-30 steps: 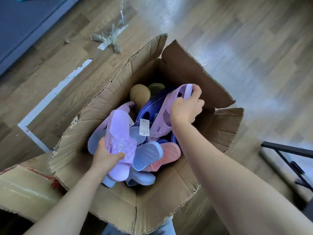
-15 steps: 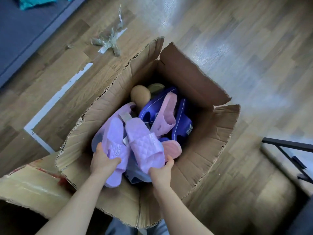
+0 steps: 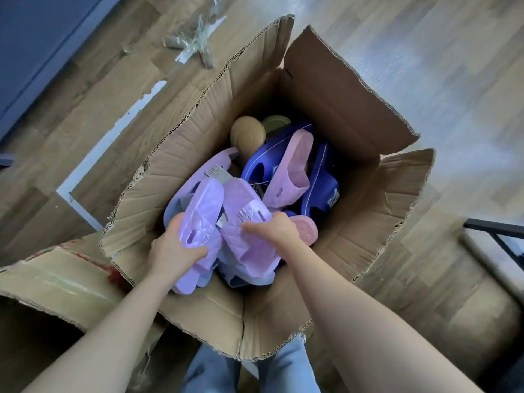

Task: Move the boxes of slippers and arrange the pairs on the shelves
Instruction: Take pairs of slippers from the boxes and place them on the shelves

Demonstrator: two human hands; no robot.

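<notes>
An open cardboard box (image 3: 354,114) stands on the wooden floor, full of slippers. My left hand (image 3: 174,251) grips one lilac quilted slipper (image 3: 202,214) at its strap. My right hand (image 3: 276,229) holds the matching lilac slipper (image 3: 246,219) right beside it, soles up, over the near side of the box. Deeper in the box lie a pink slipper (image 3: 292,171), dark blue slippers (image 3: 320,188), pale blue ones (image 3: 238,272) under the lilac pair, a salmon one (image 3: 306,229) and a tan one (image 3: 247,135).
A second cardboard box (image 3: 54,285) sits at the lower left. Crumpled clear tape (image 3: 195,43) lies on the floor beyond the box. A black metal shelf frame (image 3: 499,236) shows at the right edge. A blue-grey mat (image 3: 34,38) fills the upper left.
My right hand pulled the second lilac slipper from the far side of the box toward me and set it beside the one in my left hand. Both slippers now sit together.
</notes>
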